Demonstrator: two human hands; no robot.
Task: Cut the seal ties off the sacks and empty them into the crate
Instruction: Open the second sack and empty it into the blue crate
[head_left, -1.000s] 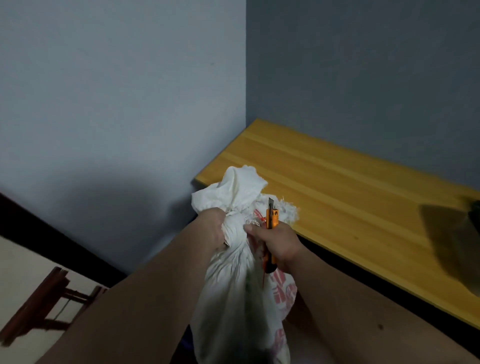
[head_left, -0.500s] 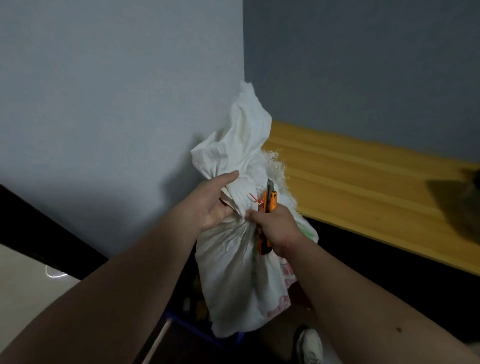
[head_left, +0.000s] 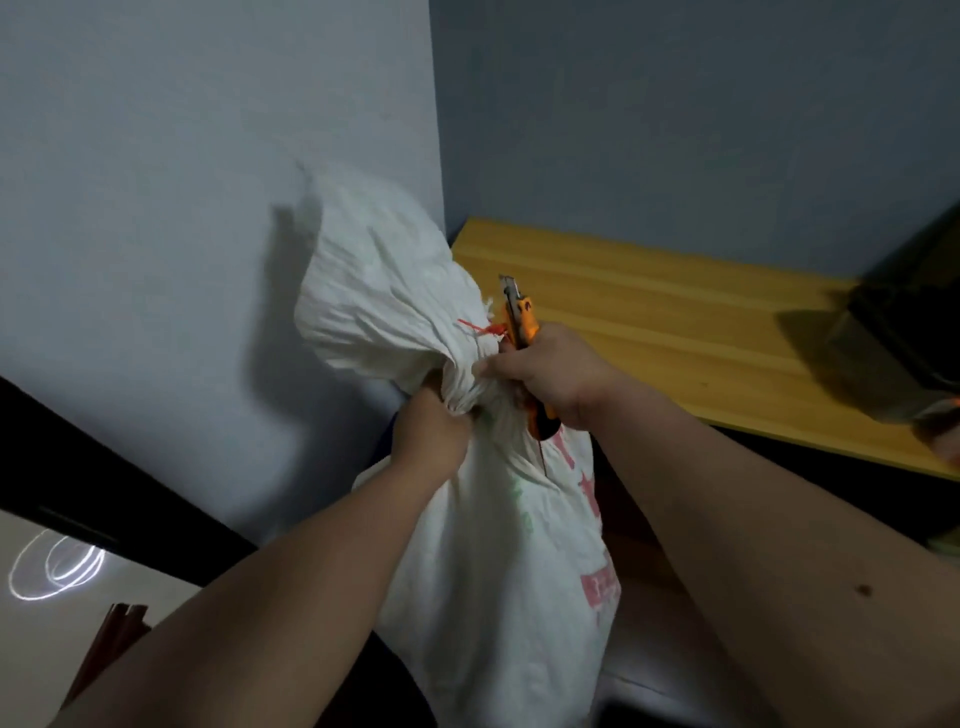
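A white woven sack (head_left: 498, 561) with red print hangs in the air in front of me. My left hand (head_left: 428, 434) grips its bunched neck from the left. A thin red seal tie (head_left: 480, 330) sits on the gathered cloth just above the neck. My right hand (head_left: 550, 376) holds an orange utility knife (head_left: 519, 322), blade pointing up beside the tie, and its fingers also touch the sack's neck. The sack's loose top fans out up and to the left. No crate is visible.
A yellow wooden tabletop (head_left: 675, 332) runs along the grey wall to the right, in the room's corner. A dark boxy object (head_left: 904, 332) stands at its right end. A reddish wooden piece (head_left: 111, 639) shows at the lower left over a pale floor.
The sack's loose top has swung to the left. My left hand has shifted lower on the neck. The knife blade now stands to the right of the red tie.
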